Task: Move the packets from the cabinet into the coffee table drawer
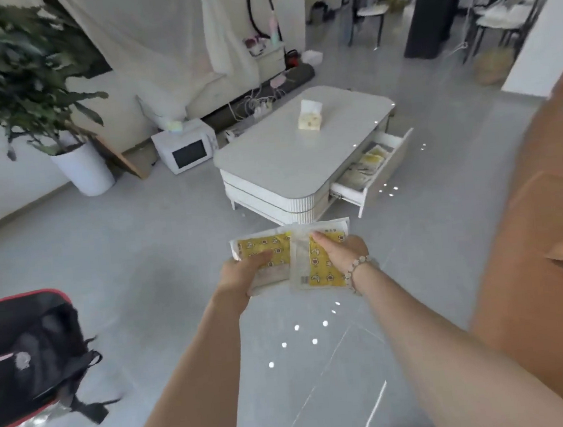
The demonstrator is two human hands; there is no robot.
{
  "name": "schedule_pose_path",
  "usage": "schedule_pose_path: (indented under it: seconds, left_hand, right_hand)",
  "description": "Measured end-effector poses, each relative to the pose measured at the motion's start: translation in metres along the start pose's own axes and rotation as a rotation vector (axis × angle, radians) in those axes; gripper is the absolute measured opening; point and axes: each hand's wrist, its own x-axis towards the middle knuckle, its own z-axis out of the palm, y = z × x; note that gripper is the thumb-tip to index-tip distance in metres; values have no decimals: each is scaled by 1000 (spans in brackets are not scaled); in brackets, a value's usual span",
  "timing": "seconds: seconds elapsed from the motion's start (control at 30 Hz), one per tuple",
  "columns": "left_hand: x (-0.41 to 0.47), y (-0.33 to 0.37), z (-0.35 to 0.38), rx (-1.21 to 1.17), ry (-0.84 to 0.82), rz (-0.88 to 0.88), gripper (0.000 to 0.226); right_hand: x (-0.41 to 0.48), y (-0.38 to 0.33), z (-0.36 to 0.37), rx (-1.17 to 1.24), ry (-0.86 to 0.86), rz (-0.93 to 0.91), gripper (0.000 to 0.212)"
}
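Partway done — several packets (368,167) already lie in the open drawer (378,176). Left hand (244,272) and right hand (340,250) each grip yellow packets (315,261) above the floor — still undelivered.

No legible text anywhere. Small white printed label on the yellow-patterned packet (323,273), too blurred to read; likewise faint print on the tissue pack (310,118) atop the counter (278,158).
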Motion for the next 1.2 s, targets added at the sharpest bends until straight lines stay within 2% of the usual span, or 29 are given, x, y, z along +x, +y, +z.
schedule_pose_path:
  seconds: [0.07,0.2,0.33,0.5,0.77,1.07,1.2]
  left_hand:
    - [11,5,26,24,-55,6,12]
    - [34,11,78,53,-175,-5,12]
    - [55,17,129,82,-257,-12,6]
    - [92,42,198,122,-281,-27,26]
    - [143,72,292,130,-301,-17,6]
    - [188,92,351,165,-339,-36,9]
    - [217,98,380,189,-360,-63,17]
  right_hand:
    - [8,4,-20,5,57,17,54]
    - [31,12,-58,55,157,60,67]
    - [61,18,-94,105,201,101,69]
    - [115,7,-145,158,229,84,56]
    - [191,-9,-212,235,223,79,33]
    - [253,-14,-245,322,237,117,27]
    - [285,-16,-259,354,256,137,26]
